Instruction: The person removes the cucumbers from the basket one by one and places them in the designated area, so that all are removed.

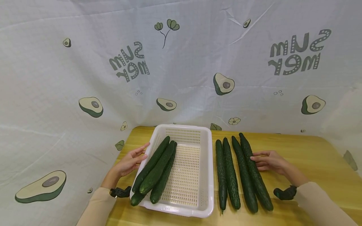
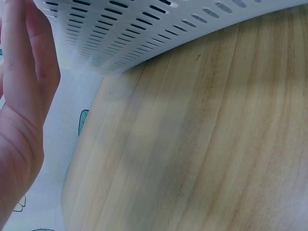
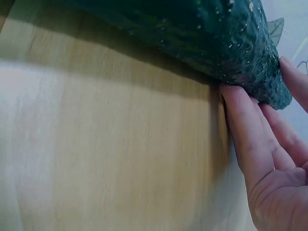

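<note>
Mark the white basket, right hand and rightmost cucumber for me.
White basket point(image 1: 211, 174): head view, right rim.
Right hand point(image 1: 271, 161): head view, middle of the hand.
Rightmost cucumber point(image 1: 256, 172): head view, middle of its length.

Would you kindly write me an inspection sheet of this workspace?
Surface: wood-grain table.
Job's things: white perforated basket with several cucumbers along its left side, one end poking past the near-left corner; four more cucumbers lie lengthwise to its right.
Clutter: nothing seen.
Grippers: left hand at the basket's left side, fingers extended; right hand touches the rightmost cucumber. A dark device sits at each wrist.
Cables: nothing seen.
Surroundings: pale cloth printed with avocados and mirrored "summer" lettering.
</note>
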